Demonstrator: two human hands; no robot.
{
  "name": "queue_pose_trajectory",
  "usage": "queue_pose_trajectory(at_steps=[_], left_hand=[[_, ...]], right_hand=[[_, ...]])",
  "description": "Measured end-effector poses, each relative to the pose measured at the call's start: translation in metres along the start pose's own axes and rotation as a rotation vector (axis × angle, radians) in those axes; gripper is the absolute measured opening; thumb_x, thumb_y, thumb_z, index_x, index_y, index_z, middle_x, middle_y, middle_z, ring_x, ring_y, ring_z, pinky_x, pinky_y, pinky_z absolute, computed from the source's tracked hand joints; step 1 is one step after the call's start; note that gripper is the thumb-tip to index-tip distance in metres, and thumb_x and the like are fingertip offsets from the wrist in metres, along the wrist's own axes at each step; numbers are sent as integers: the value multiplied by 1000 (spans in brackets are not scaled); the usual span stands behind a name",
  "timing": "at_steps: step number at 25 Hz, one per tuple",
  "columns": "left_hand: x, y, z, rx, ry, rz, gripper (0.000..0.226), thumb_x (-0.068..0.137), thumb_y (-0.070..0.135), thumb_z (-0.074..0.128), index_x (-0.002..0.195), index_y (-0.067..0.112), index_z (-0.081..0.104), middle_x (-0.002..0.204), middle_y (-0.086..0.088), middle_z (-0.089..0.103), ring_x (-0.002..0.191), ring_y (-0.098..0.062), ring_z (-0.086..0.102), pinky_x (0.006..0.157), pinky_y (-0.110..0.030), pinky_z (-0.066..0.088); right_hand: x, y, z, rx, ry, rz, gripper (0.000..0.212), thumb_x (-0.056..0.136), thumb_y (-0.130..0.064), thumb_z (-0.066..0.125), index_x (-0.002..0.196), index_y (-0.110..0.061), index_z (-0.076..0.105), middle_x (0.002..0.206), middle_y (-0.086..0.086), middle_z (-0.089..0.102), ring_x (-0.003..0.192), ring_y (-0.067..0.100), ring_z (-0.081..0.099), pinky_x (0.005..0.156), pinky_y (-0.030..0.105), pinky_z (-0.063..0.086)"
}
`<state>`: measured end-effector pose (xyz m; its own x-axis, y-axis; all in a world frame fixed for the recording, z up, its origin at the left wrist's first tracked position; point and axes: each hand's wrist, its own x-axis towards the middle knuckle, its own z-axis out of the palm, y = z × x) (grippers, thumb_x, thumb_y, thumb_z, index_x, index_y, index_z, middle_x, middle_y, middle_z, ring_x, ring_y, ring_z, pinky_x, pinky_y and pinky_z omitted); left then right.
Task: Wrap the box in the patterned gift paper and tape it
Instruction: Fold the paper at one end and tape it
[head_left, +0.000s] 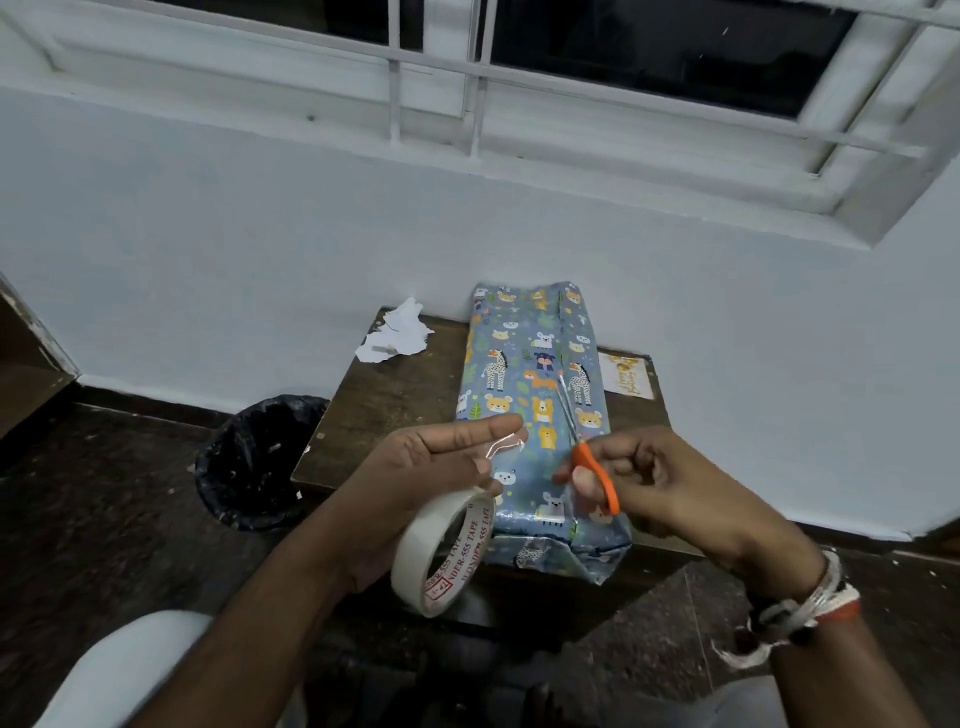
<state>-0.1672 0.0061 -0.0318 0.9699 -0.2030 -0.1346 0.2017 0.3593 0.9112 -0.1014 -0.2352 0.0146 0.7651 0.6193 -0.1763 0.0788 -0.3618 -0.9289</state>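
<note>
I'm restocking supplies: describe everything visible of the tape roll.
The off-white roll of clear adhesive tape has a core printed in red, WONDER-555 TAPE. It hangs tilted, core opening toward the camera, gripped by the left hand before the near end of the animal-patterned wrapped box. A clear strip pulled from it runs up to that hand's fingertips. The right hand holds orange-handled scissors nearby, clear of the roll.

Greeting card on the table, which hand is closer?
Right. The right hand with the scissors is just before the greeting card; the left hand with the tape roll is across the wrapped box.
</note>
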Motion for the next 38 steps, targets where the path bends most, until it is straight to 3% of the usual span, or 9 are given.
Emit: queue_pose_trajectory(at_steps=[1, 3, 6, 12, 16, 21, 30, 34, 38], left_hand=[[0, -1, 0, 0, -4, 6, 42, 83, 6, 66, 123, 16, 75, 123, -3, 74, 81, -9, 71, 65, -17, 54], [1, -2, -1, 17, -7, 15, 44, 83, 2, 68, 124, 16, 74, 129, -4, 71, 82, -9, 71, 70, -18, 55], [3, -3, 0, 46, 14, 10, 44, 84, -2, 71, 125, 14, 72, 129, -4, 71, 85, -10, 71, 75, -20, 56], [5, -7, 5, 145, 9, -3, 44, 89, -10, 62, 126, 15, 70, 126, 1, 73, 103, -8, 70, 83, -21, 56], [7, -9, 4, 179, 3, 7, 46, 90, -11, 63, 126, 15, 70, 126, 1, 73, 114, -9, 68, 82, -18, 54], [7, -11, 3, 198, -26, -12, 45, 89, -13, 63, 125, 15, 71, 124, 0, 74, 120, -11, 66, 84, -16, 53], [6, -10, 0, 204, -48, -4, 48, 91, -13, 61, 129, 15, 68, 127, 0, 73, 119, -12, 67, 84, -18, 54], [5, -9, 0, 212, -47, 9, 49, 90, -14, 61, 129, 16, 68, 127, 0, 72, 116, -11, 68, 82, -18, 54], [2, -7, 0, 230, -57, 24, 54, 90, -16, 60, 129, 20, 68, 131, 4, 70, 90, -2, 70, 78, -20, 54]], right_hand=[[-4, -1, -2, 8, -110, -1, 24, 93, -24, 73, 98, -1, 77, 75, 14, 71, 54, -2, 57, 54, 7, 42], [-8, 3, -6, -17, -274, 16, 21, 96, -23, 67, 93, -6, 78, 74, 7, 71, 59, -2, 58, 61, 9, 44], [-4, 10, -4, -68, -405, 39, 18, 95, -28, 67, 94, -15, 79, 77, 4, 74, 72, 9, 64, 73, 19, 49], [2, 11, 1, -84, -396, 54, 18, 95, -32, 72, 94, -16, 80, 76, 5, 75, 71, 16, 63, 71, 29, 47], [1, 9, 3, -69, -418, 52, 10, 95, -23, 73, 87, -23, 79, 74, 3, 73, 68, 12, 62, 71, 24, 48], [2, 9, 2, -91, -429, 39, 10, 95, -16, 73, 89, -20, 79, 72, 2, 73, 67, 12, 62, 72, 23, 48], [2, 13, 1, -137, -398, 26, 6, 93, -23, 76, 91, -20, 80, 72, 8, 72, 68, 23, 59, 73, 37, 46], [1, 12, 2, -162, -409, -7, 6, 94, -22, 76, 89, -22, 78, 73, 5, 74, 68, 15, 65, 74, 33, 50], [1, 10, 4, -193, -412, -8, 8, 93, -28, 76, 88, -23, 78, 76, 5, 76, 70, 15, 66, 76, 36, 51]])
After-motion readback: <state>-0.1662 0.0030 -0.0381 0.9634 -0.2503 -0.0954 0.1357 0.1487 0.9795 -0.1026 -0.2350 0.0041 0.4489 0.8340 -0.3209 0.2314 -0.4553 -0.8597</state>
